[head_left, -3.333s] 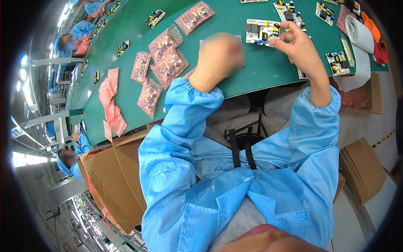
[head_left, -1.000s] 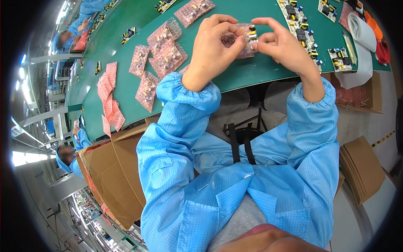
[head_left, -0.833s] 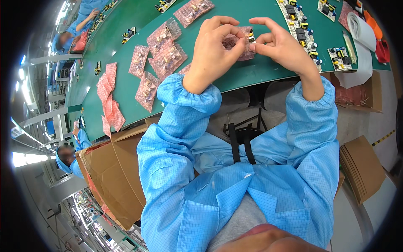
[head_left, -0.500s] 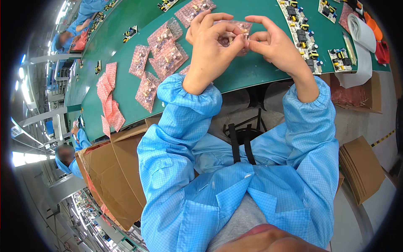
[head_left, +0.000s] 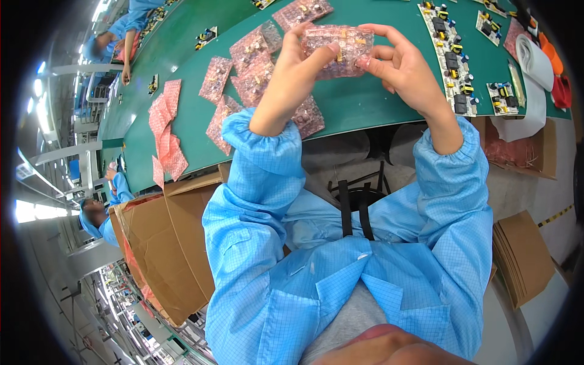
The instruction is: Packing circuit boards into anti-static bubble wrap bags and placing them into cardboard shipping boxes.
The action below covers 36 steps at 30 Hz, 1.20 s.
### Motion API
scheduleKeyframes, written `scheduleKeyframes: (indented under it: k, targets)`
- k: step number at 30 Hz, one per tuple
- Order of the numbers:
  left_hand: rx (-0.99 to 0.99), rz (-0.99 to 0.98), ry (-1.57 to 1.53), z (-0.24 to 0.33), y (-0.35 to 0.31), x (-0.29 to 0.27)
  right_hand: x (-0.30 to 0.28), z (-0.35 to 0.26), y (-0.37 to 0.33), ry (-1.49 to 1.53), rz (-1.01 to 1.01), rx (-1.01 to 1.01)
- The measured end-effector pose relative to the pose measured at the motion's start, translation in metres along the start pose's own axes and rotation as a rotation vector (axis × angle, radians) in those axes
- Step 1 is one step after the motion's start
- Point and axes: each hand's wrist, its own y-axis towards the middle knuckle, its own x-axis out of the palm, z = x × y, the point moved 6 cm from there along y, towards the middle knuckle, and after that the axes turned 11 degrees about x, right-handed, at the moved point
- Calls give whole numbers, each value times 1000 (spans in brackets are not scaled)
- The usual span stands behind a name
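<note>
Between my two hands, above the green table, is a circuit board in pink bubble wrap (head_left: 348,44), its parts showing through the film. My left hand (head_left: 297,76) grips its left end, thumb lying across the top face. At the right end my right hand (head_left: 406,72) pinches it, with the thumb at the near corner and the fingers behind. Several more wrapped boards (head_left: 248,48) lie on the table to the left of my hands, some overlapping. One wrapped board (head_left: 309,117) is partly covered by my left wrist.
A row of bare circuit boards (head_left: 451,61) runs along the right, with a single board (head_left: 502,98) beside it. Pink bubble wrap sheets (head_left: 164,131) lie at left, above a cardboard box (head_left: 164,249). A white foam roll (head_left: 535,64) sits far right. Co-workers (head_left: 125,30) are at left.
The wrapped board has come into fuller view, lying flat between my hands. My left fingers have moved from over it to its left end. The whole scene has shifted slightly right.
</note>
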Motion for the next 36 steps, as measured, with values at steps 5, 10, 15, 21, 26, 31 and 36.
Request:
scheduleKeyframes:
  k: [5, 10, 15, 21, 26, 31, 36]
  targets:
    - [-23, 93, -227, -10, 0, -17, 6, 2, 3, 22, -1, -2]
    - [-146, 84, -478, -8, -3, -16, 5, 2, 4, 26, -33, 22]
    - [-84, 127, -432, -7, -6, -13, 1, 1, 4, -85, 133, -14]
    - [-34, 176, -440, -13, -7, -26, 13, -3, 2, -94, 71, -57]
    - [-7, 192, -434, -15, -7, -23, 15, -1, 1, -228, 91, -24]
    - [-86, 202, -466, -25, -9, -28, 9, 4, 5, -179, 139, -116]
    - [-96, 194, -690, -27, -8, -17, 8, 0, 5, -47, 144, -138]
